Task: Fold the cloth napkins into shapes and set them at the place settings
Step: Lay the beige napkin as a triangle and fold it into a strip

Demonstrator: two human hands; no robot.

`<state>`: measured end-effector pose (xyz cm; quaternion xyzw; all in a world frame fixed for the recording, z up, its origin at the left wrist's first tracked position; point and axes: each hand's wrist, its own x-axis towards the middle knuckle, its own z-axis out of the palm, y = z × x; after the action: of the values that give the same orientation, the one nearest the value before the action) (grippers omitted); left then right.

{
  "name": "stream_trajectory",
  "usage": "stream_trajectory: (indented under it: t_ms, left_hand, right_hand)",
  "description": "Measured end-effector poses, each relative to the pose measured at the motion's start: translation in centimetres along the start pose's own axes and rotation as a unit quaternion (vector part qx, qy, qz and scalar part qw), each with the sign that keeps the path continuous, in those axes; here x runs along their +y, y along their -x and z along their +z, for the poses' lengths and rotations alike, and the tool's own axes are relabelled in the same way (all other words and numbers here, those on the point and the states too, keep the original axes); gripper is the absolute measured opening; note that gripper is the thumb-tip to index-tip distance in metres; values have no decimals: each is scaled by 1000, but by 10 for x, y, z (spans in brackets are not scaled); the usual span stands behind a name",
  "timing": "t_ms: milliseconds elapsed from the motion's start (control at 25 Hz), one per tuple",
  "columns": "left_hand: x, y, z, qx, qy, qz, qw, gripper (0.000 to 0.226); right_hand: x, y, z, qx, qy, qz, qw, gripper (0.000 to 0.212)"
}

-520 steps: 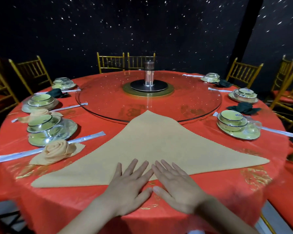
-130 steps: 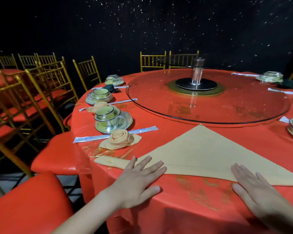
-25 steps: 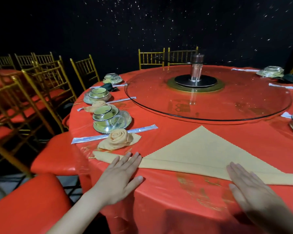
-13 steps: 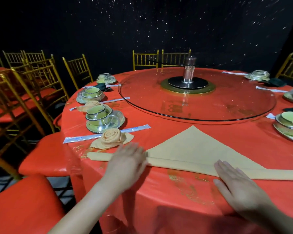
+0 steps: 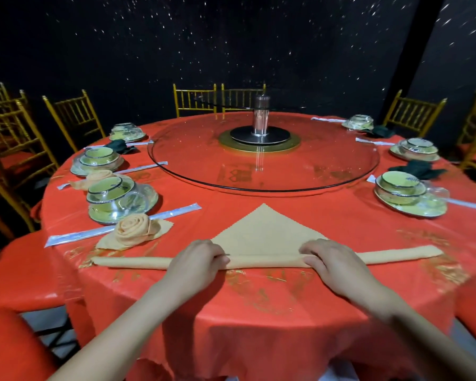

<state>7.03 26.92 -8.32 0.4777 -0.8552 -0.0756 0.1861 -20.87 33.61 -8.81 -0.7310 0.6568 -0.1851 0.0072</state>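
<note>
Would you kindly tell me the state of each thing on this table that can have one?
tan napkin: rolled up from its long edge, tip lying flat.
left hand: fingers curled over the roll.
right hand: fingers curled over the roll.
rose napkin: folded into a rose, set beside the near left dishes.
dark green napkin: folded, lying by the right dishes.
chopsticks: sealed in their wrapper.

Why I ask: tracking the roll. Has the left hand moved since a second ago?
Yes. The left hand has shifted right, away from the rose-folded napkin it lay just below, and now grips the rolled napkin.
</note>
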Motion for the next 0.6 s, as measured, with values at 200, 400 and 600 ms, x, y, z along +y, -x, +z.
stream_trajectory:
  t_ms: [200, 400, 600]
  left_hand:
    - [-5, -17, 6, 10, -1, -87, 996, 18]
    - [65, -27, 34, -36, 29, 123, 991, 40]
    - [107, -27, 66, -99, -72, 93, 988, 74]
  right_hand:
    - [4, -15, 5, 9, -23, 55, 998, 7]
    - [2, -16, 15, 43, -28, 76, 996, 4]
    - [11, -7, 21, -7, 1, 38, 999, 55]
